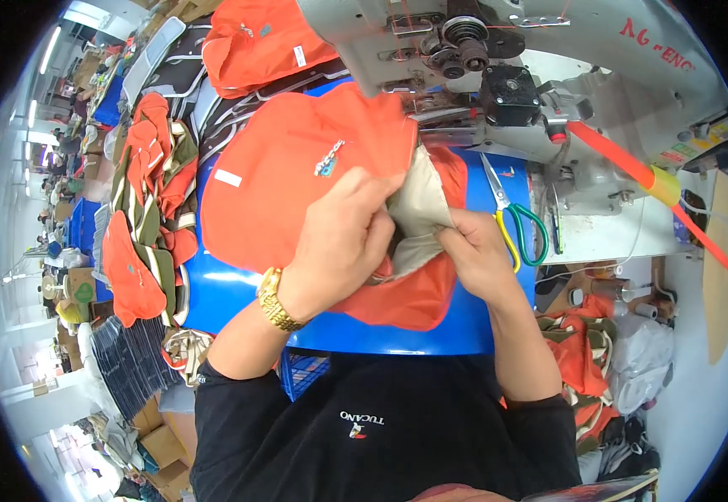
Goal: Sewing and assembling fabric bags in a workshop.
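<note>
An orange fabric piece (289,192) with a beige lining lies on the blue work surface in front of me, beside the sewing machine. My left hand (339,226), with a gold watch at the wrist, is closed on the orange fabric at its opening. My right hand (474,251) pinches the edge of the beige lining (422,201), which is pulled up between the two hands. The fabric bears a small metal charm (329,157) and a white label (228,178). Both thumbs show; some fingertips are hidden in the folds.
The sewing machine (464,79) stands at the far right, just past the fabric. Scissors (502,201) with yellow and green handles lie right of my right hand. Orange and olive fabric pieces (142,226) are heaped at the left; another orange piece (255,50) lies at the back.
</note>
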A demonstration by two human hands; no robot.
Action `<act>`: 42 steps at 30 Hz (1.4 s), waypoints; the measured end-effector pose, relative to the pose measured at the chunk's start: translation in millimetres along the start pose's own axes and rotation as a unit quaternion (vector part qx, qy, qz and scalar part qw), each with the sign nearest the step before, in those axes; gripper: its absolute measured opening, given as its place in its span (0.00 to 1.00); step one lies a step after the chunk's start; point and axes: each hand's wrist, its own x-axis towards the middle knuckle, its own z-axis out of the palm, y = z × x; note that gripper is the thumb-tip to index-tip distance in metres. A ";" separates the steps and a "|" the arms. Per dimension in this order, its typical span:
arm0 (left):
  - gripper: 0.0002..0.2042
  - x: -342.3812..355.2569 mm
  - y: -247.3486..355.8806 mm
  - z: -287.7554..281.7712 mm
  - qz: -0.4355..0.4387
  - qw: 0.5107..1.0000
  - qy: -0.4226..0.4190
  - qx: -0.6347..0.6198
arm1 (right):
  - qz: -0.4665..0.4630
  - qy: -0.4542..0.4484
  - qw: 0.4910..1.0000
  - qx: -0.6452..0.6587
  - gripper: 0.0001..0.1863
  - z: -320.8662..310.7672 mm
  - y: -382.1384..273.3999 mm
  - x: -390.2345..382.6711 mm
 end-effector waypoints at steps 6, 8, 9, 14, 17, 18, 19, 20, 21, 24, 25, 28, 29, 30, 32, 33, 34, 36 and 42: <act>0.18 8.8 1.4 14.2 -0.014 0.999 0.005 0.028 | 0.005 -0.014 0.996 0.085 0.20 -2.2 8.5 4.2; 0.18 15.4 1.3 15.6 -0.015 0.999 0.012 0.030 | 0.000 -0.026 0.995 0.092 0.20 -5.4 8.3 8.2; 0.18 17.5 1.7 15.7 -0.015 0.999 0.019 0.032 | -0.004 -0.036 0.995 0.098 0.20 -7.5 8.0 10.4; 0.19 10.3 -4.9 21.8 -0.027 0.998 0.052 0.026 | -0.017 -0.004 1.000 0.024 0.18 -11.2 -5.2 22.4; 0.18 8.6 -7.8 20.7 -0.039 0.997 0.066 0.002 | -0.068 0.053 0.996 -0.027 0.18 -12.4 -9.2 41.2; 0.18 8.6 -8.8 19.9 -0.042 0.996 0.078 -0.018 | -0.042 0.028 0.999 0.013 0.18 -14.4 -13.0 45.4; 0.17 12.1 -5.5 14.9 -0.030 0.996 0.088 -0.012 | -0.016 0.002 0.998 0.054 0.18 -14.9 -15.3 49.9; 0.17 14.5 -3.1 11.9 -0.030 0.996 0.088 -0.012 | -0.023 -0.035 0.995 0.089 0.19 -13.7 -9.4 53.3; 0.17 16.6 -1.3 10.0 -0.048 0.996 0.077 -0.027 | -0.023 -0.034 0.995 0.089 0.19 -11.2 -6.4 53.3; 0.16 19.2 0.9 10.9 -0.041 0.996 0.079 -0.032 | -0.021 -0.035 0.981 0.189 0.20 -1.0 -4.8 53.0; 0.16 18.4 0.6 12.9 -0.034 0.996 0.080 -0.026 | -0.032 -0.030 0.980 0.196 0.20 1.0 -2.9 52.9; 0.15 18.8 4.3 13.0 -0.034 0.997 0.073 -0.006 | -0.045 -0.024 0.976 0.211 0.21 5.1 -1.9 53.6; 0.15 19.9 4.9 14.4 -0.041 0.997 0.065 0.006 | -0.047 -0.022 0.974 0.218 0.22 4.4 -0.8 53.7; 0.15 21.7 4.0 17.5 -0.040 0.997 0.063 0.004 | -0.046 -0.020 0.975 0.218 0.22 1.1 1.8 53.2; 0.16 26.7 2.5 19.7 -0.049 0.997 0.052 -0.006 | -0.021 -0.031 0.986 0.163 0.22 -3.4 3.0 55.5; 0.16 30.3 0.9 19.9 -0.049 0.997 0.054 -0.004 | -0.022 -0.033 0.986 0.163 0.22 -4.2 0.3 56.8; 0.15 32.8 -1.6 20.3 -0.029 0.997 0.065 0.017 | -0.014 -0.026 0.989 0.144 0.21 -3.8 -6.9 56.2; 0.14 39.2 -8.7 22.8 -0.009 0.996 0.079 0.036 | -0.006 -0.021 0.992 0.124 0.19 -2.0 -9.7 56.1; 0.17 30.8 -15.5 35.0 -0.154 0.987 0.032 -0.034 | -0.060 0.101 0.984 -0.136 0.07 -0.3 -10.3 46.9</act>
